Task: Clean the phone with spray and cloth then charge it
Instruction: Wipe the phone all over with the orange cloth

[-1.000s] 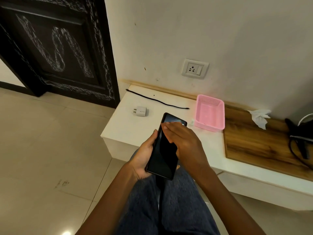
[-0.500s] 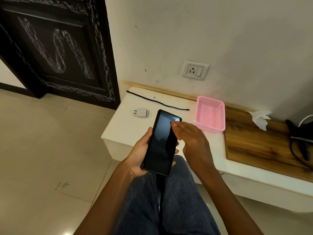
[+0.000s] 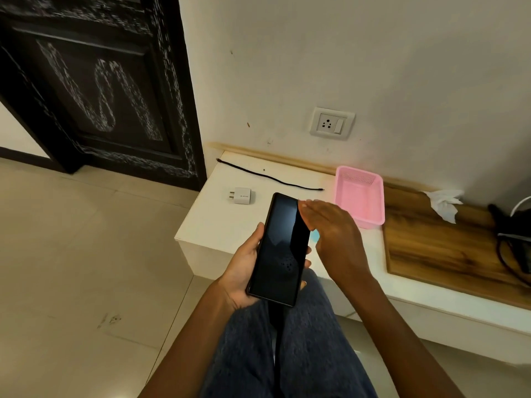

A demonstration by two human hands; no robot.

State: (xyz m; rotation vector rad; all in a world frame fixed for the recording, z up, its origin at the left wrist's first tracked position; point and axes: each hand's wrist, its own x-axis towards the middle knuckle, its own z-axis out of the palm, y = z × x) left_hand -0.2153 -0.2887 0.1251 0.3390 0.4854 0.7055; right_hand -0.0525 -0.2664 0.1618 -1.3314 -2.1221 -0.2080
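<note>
Head view: I cradle phone (image 3: 280, 248) in left hand (image 3: 244, 271), screen up for wiping; right hand (image 3: 330, 234) flat-fingered at its edge, cloth possibly beneath

Phone (image 3: 280, 249) being held in left hand (image 3: 244, 271) over lap, w/ right hand (image 3: 333, 234) just beside its right edge. Adapter (image 3: 242, 195) being kept on shelf (image 3: 212, 222), cable (image 3: 270, 176) behind it, basket (image 3: 359, 193) to right, socket (image 3: 332, 123) on wall above.
</note>
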